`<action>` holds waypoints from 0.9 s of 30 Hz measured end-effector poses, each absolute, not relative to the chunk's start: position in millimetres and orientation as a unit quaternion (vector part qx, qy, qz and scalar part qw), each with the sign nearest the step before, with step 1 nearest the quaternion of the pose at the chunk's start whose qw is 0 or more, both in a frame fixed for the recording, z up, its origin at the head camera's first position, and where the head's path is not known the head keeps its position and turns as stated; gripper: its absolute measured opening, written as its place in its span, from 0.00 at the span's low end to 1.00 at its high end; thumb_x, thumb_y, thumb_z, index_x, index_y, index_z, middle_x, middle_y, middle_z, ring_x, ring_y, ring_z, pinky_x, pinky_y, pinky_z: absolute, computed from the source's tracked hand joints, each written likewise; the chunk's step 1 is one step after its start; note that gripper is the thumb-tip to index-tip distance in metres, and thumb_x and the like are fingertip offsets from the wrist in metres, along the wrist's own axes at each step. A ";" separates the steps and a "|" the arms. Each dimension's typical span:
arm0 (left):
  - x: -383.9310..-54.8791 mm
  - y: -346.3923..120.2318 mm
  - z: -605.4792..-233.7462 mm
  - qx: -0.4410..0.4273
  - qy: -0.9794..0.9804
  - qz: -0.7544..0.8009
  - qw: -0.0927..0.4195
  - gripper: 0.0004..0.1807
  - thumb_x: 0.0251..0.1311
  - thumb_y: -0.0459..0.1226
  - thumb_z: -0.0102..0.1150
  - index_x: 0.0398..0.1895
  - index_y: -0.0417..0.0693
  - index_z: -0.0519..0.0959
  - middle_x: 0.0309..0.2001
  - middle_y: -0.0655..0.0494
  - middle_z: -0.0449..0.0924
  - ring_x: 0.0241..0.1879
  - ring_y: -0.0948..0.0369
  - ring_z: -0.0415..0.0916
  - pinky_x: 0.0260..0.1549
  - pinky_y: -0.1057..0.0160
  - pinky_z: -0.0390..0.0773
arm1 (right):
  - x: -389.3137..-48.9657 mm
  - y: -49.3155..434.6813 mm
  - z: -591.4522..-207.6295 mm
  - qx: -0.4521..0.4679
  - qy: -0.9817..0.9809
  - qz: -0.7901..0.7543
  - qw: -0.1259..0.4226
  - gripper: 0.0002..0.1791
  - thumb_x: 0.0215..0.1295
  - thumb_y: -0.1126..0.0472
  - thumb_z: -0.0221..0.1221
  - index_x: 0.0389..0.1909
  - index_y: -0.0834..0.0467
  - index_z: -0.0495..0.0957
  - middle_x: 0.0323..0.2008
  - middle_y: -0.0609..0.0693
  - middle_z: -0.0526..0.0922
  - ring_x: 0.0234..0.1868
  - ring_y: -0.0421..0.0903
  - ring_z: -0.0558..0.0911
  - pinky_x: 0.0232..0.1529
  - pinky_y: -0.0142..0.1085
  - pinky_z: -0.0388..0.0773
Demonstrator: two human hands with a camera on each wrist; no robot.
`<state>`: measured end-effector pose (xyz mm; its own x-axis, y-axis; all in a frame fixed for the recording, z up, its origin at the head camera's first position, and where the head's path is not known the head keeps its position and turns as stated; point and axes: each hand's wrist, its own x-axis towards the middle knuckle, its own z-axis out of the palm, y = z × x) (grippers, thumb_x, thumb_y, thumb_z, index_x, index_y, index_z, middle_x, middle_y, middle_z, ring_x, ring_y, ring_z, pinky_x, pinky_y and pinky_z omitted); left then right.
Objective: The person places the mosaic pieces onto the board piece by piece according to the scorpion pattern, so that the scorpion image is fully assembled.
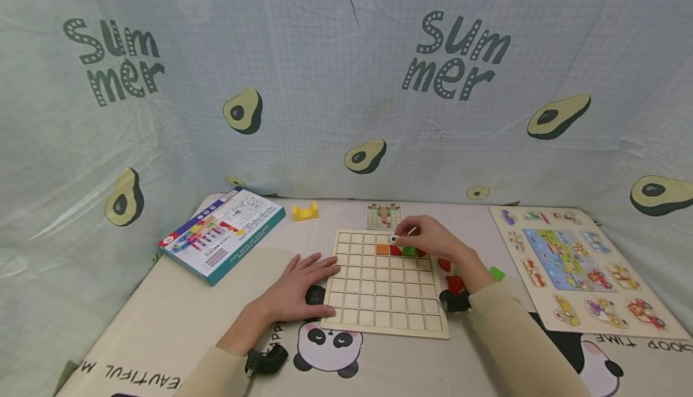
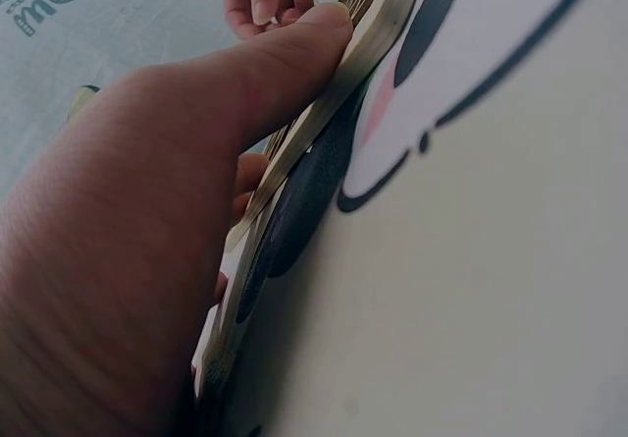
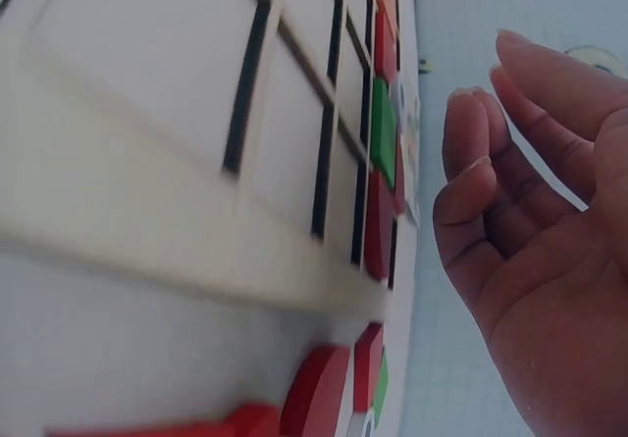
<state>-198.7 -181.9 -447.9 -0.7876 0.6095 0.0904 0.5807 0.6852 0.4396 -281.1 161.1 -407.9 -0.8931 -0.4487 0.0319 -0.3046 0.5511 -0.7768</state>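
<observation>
**Seat the white-and-black tile [image 1: 393,239] square in its cell**

The tile is at the fingertips of the right grip [image 1: 429,239], at the far side of the gridded board [image 1: 382,301], just beyond the orange tile [image 1: 382,249], the red tile [image 1: 396,251] and the green tile [image 1: 409,251]. Whether that grip is grasping it I cannot tell: the head view puts the fingertips right at it, while the right wrist view shows nothing plainly between the bent fingers. The left grip [image 1: 295,290] is released, fingers spread against the board's left edge, thumb over the edge by the near corner.

That brace suits the work; light pressure should be enough to stop the board sliding. Best to square the tile to the cell walls, lower it from above and press its middle with one fingertip. Knuckles held high should spare the seated neighbours. A glance at the pattern card [image 1: 384,216] beyond the board would confirm the cell.
</observation>
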 end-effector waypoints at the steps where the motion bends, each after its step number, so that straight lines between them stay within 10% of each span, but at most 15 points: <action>1: -198.6 -181.9 -448.1 0.324 0.918 0.228 0.032 0.45 0.56 0.65 0.62 0.74 0.58 0.68 0.77 0.59 0.60 0.77 0.49 0.47 0.72 0.37 0.37 | -280.6 163.5 -408.3 -0.209 0.878 -0.423 0.085 0.08 0.67 0.59 0.66 0.43 0.59 0.83 0.38 0.50 0.81 0.38 0.48 0.80 0.41 0.42 0.78; 27: -198.7 -181.5 -446.2 0.325 0.917 0.228 0.029 0.45 0.55 0.65 0.62 0.74 0.57 0.69 0.76 0.58 0.60 0.77 0.48 0.48 0.71 0.35 0.38 | -256.2 223.1 -412.2 -0.173 0.897 -0.395 0.095 0.09 0.69 0.60 0.64 0.44 0.62 0.82 0.36 0.50 0.80 0.39 0.49 0.76 0.39 0.37 0.79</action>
<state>-198.7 -181.5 -446.2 -0.7867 0.6099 0.0958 0.5836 0.6840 0.4378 -256.2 223.1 -412.2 -0.9223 -0.3850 -0.0328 -0.2356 0.6276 -0.7421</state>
